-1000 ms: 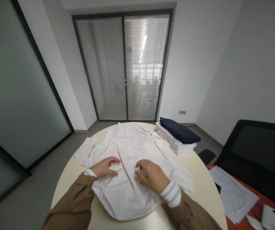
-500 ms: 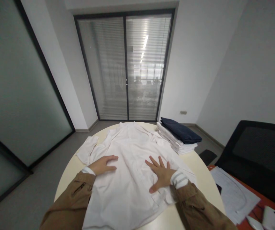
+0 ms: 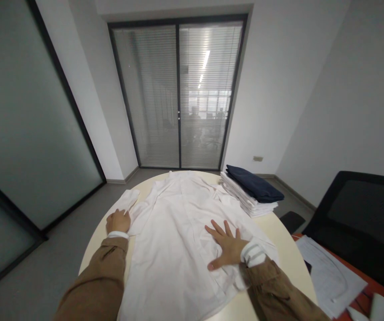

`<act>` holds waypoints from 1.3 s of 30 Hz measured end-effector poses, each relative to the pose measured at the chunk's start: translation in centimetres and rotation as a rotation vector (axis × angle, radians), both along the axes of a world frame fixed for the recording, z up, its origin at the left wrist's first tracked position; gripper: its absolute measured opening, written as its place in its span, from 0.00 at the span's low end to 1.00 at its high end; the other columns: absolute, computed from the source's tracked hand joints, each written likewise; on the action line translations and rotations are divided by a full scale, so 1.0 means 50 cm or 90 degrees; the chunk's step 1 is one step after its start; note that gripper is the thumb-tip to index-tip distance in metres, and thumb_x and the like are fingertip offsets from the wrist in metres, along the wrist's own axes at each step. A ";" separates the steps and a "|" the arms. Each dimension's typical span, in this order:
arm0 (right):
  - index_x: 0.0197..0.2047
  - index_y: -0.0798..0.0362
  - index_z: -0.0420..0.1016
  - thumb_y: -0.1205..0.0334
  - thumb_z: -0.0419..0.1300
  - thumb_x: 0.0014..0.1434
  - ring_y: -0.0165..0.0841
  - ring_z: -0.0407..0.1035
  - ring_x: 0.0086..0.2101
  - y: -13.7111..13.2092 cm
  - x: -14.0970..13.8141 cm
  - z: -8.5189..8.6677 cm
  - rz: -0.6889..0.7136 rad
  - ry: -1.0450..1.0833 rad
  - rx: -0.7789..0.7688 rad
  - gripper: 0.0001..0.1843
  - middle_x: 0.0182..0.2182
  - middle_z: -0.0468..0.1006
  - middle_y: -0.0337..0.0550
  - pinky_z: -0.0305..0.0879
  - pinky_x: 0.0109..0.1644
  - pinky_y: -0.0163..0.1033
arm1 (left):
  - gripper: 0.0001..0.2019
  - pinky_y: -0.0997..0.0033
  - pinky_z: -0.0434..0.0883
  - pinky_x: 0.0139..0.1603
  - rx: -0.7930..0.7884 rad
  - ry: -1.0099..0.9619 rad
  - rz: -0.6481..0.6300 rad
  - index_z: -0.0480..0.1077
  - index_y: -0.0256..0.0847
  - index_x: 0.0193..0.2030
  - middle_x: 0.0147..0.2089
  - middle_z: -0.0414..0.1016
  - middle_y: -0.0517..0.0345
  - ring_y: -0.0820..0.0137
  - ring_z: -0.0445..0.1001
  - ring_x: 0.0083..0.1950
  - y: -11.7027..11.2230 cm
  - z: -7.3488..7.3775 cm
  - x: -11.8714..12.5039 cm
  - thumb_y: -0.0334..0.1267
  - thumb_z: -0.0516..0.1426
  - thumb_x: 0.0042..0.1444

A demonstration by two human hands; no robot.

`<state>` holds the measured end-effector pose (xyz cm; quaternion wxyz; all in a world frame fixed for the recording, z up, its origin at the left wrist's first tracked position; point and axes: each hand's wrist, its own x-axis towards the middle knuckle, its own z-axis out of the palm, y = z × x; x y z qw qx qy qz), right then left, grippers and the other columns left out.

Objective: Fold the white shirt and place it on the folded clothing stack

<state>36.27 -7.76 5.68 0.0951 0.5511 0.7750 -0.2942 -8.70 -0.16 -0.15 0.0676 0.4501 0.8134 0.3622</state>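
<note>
At the near edge of the round table, your white shirt lies spread out, its collar toward the far side and its lower part running out of view past your forearms. It covers most of the tabletop, with its body opened wide rather than bunched, though soft creases remain across the cloth.

Your left hand sits at the far left of your reach, on or just against the shirt's left-lying sleeve. Its fingers are curled together and point away from you. You can't tell from this view whether they pinch the cloth or only rest on it.

Your right hand lies palm down on the right side of the shirt, with the fingers fanned well apart and nothing clamped. That wide, flat hand spreads its pressure over a broad patch, pinning the cloth to the table without gathering it. Your hands stand well apart, which keeps the shirt stretched between them.

Toward the far right, a stack of folded white shirts sits just beside the spread cloth, topped by a folded navy garment. Keeping it there leaves the middle of the table for the open shirt. Papers lie off the table on an orange desk, near a black chair.
</note>
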 end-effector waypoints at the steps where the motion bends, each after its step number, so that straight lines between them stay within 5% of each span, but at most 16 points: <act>1: 0.74 0.33 0.31 0.34 0.70 0.37 0.61 0.08 0.66 0.000 0.000 -0.001 -0.002 0.004 0.002 0.70 0.73 0.22 0.36 0.11 0.59 0.79 | 0.21 0.39 0.61 0.63 0.012 -0.010 -0.002 0.75 0.31 0.52 0.57 0.74 0.31 0.38 0.66 0.64 0.001 0.003 -0.001 0.43 0.57 0.57; 6: 0.74 0.33 0.31 0.34 0.71 0.37 0.62 0.08 0.66 0.002 -0.002 -0.002 -0.002 0.000 0.004 0.71 0.73 0.21 0.36 0.12 0.59 0.79 | 0.25 0.56 0.63 0.66 0.138 -0.046 -0.034 0.63 0.36 0.68 0.66 0.67 0.46 0.53 0.65 0.67 -0.007 0.046 0.039 0.45 0.43 0.70; 8: 0.74 0.33 0.31 0.34 0.71 0.37 0.62 0.08 0.66 0.002 -0.003 -0.002 -0.003 -0.002 0.004 0.71 0.73 0.21 0.37 0.12 0.59 0.80 | 0.26 0.57 0.59 0.69 0.246 -0.113 -0.084 0.60 0.39 0.70 0.69 0.64 0.50 0.55 0.62 0.69 -0.014 0.070 0.074 0.46 0.43 0.70; 12: 0.74 0.33 0.32 0.35 0.71 0.36 0.62 0.09 0.66 0.002 -0.003 -0.004 -0.006 0.006 0.009 0.71 0.73 0.23 0.38 0.12 0.59 0.80 | 0.27 0.60 0.56 0.71 0.300 -0.168 -0.141 0.60 0.42 0.70 0.69 0.64 0.52 0.60 0.60 0.71 -0.033 0.109 0.151 0.50 0.42 0.71; 17: 0.74 0.33 0.34 0.33 0.71 0.36 0.63 0.10 0.66 0.000 -0.002 -0.006 -0.015 0.021 0.014 0.71 0.74 0.25 0.39 0.12 0.59 0.79 | 0.33 0.62 0.51 0.74 0.339 -0.207 -0.305 0.57 0.36 0.71 0.72 0.59 0.50 0.61 0.55 0.73 -0.067 0.113 0.226 0.55 0.36 0.70; 21: 0.74 0.36 0.41 0.27 0.68 0.37 0.63 0.14 0.68 0.000 -0.005 -0.003 -0.035 0.048 0.035 0.68 0.74 0.30 0.41 0.16 0.61 0.79 | 0.33 0.59 0.47 0.75 0.212 -0.125 -0.627 0.56 0.38 0.72 0.73 0.56 0.52 0.60 0.52 0.74 -0.094 0.096 0.264 0.56 0.38 0.70; 24: 0.72 0.41 0.53 0.26 0.63 0.43 0.61 0.22 0.69 0.002 -0.014 -0.001 -0.047 0.086 0.091 0.58 0.74 0.39 0.45 0.20 0.64 0.76 | 0.31 0.57 0.51 0.74 0.065 -0.084 -0.765 0.58 0.41 0.71 0.72 0.58 0.53 0.59 0.56 0.73 -0.105 0.091 0.277 0.56 0.39 0.69; 27: 0.68 0.45 0.62 0.30 0.58 0.53 0.56 0.39 0.69 0.008 -0.029 -0.004 -0.052 0.141 0.182 0.46 0.69 0.56 0.52 0.29 0.67 0.70 | 0.35 0.55 0.52 0.74 0.054 -0.048 -0.811 0.61 0.41 0.70 0.71 0.60 0.53 0.58 0.57 0.72 -0.106 0.093 0.279 0.61 0.37 0.67; 31: 0.72 0.49 0.52 0.41 0.55 0.62 0.45 0.61 0.60 0.024 -0.047 -0.024 -0.116 0.238 0.270 0.40 0.59 0.70 0.53 0.48 0.65 0.57 | 0.41 0.55 0.59 0.70 0.050 -0.060 -0.837 0.69 0.40 0.65 0.66 0.69 0.50 0.56 0.65 0.67 -0.102 0.093 0.274 0.66 0.32 0.65; 34: 0.72 0.47 0.48 0.46 0.56 0.62 0.42 0.62 0.58 0.038 -0.053 -0.043 -0.131 0.297 0.298 0.40 0.60 0.68 0.51 0.54 0.62 0.53 | 0.40 0.57 0.63 0.67 0.015 -0.075 -0.860 0.73 0.42 0.60 0.61 0.74 0.51 0.57 0.70 0.63 -0.101 0.085 0.273 0.65 0.33 0.65; 39: 0.58 0.51 0.67 0.47 0.55 0.62 0.40 0.67 0.51 0.050 -0.062 -0.057 -0.126 0.440 0.305 0.25 0.54 0.71 0.49 0.62 0.54 0.46 | 0.32 0.61 0.62 0.68 0.008 -0.089 -0.881 0.75 0.45 0.57 0.60 0.76 0.54 0.61 0.71 0.62 -0.105 0.077 0.277 0.58 0.38 0.69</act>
